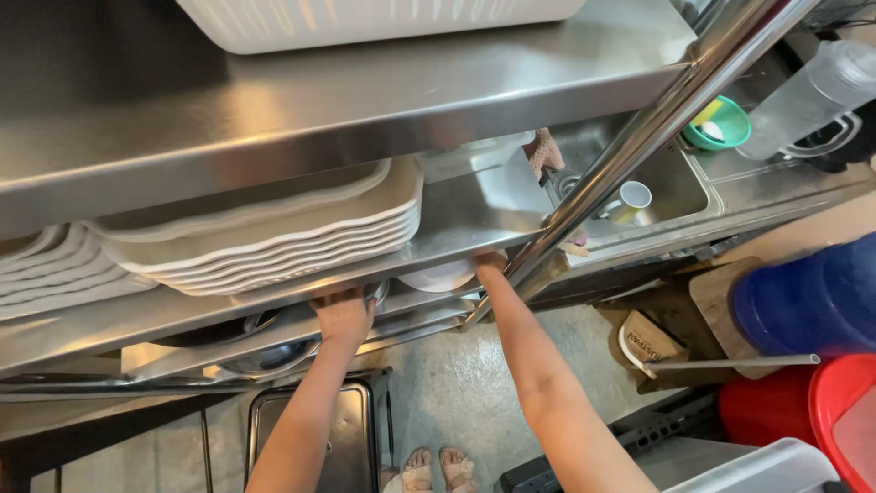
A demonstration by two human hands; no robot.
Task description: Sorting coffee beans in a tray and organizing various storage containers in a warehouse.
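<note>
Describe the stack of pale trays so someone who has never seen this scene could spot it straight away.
Start at the steel rack that fills the upper left. On its middle shelf, above the left hand, lies the stack of trays: cream, rectangular, with rounded corners and raised rims. The smaller white stack of plates to its left has thinner, curved edges.

A steel bowl (274, 351) sits on the lower shelf (415, 319) of the rack, half hidden under the shelf above. Beside it, near the shelf's right end, lies a white plate (438, 277), its front edge showing.
</note>
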